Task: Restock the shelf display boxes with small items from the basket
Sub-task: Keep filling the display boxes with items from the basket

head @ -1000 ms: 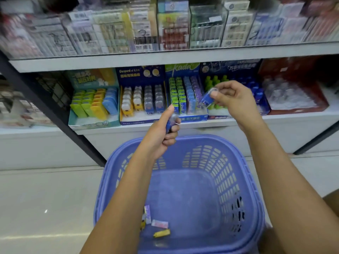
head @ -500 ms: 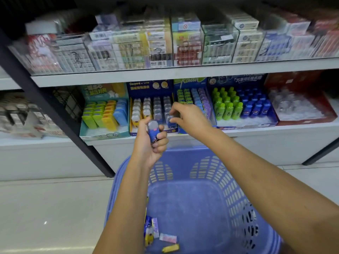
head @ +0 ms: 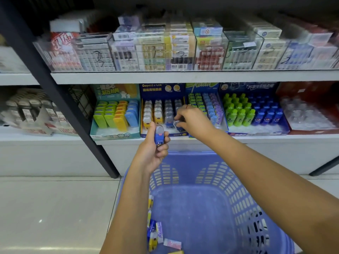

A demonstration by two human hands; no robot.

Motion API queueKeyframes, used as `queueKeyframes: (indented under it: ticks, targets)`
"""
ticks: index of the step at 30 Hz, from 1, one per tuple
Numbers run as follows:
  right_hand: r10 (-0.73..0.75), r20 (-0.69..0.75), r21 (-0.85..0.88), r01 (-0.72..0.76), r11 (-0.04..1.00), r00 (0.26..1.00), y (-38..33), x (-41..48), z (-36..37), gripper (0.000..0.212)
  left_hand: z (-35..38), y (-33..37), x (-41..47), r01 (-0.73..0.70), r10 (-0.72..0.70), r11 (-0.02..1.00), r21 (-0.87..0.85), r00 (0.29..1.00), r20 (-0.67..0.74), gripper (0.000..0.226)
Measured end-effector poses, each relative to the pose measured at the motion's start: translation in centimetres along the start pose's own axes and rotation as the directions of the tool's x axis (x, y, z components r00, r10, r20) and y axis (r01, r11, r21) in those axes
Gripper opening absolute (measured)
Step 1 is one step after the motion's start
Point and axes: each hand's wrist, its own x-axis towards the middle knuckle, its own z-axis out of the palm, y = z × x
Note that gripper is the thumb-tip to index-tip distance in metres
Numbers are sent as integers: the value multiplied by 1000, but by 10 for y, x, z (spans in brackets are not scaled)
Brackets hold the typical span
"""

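A: Where's the right hand?
B: Moved across into the dark-blue display box — fingertips pinch a blue item at its front row.
A: And the left hand?
B: Curled round a second blue item, just below that box — likely next in.

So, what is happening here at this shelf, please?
A person is restocking a shelf. The right hand pinches a small blue piece at the front row of the dark blue display box, apparently placing it there. The left hand holds a blue clear-capped item upright in front of that box. Below, the blue basket has a few small packets on its left side.
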Motion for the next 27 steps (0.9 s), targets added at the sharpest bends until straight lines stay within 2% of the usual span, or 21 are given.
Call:
queueKeyframes:
  ticks: [2,5,13,18,23,27]
  targets:
    - [32,-27,35,-31,999,999,1,-2,2,13,-3,3,-2,-16,16,999,-28,1000,1,50]
    - [34,-25,1,-34,999,999,4,-2,3,13,-5,5,-4,-26,27,998,-51,1000,13,50]
    - [12,103,-104,-2,995,995,12,10,-14,15,-8,-3,1,-2,0,999,37,999,39,56]
    - [33,155,-101,-17,995,987,11,16,-17,16,-11,-1,4,-11,8,997,78,999,34,56]
    - [-15,183,-98,34,995,983,10,11,-14,14,-12,-3,8,3,-4,995,102,1000,10,47]
    - [-13,199,-167,47,985,980,11,14,-20,16,-12,-7,13,2,0,992,125,1000,-12,36]
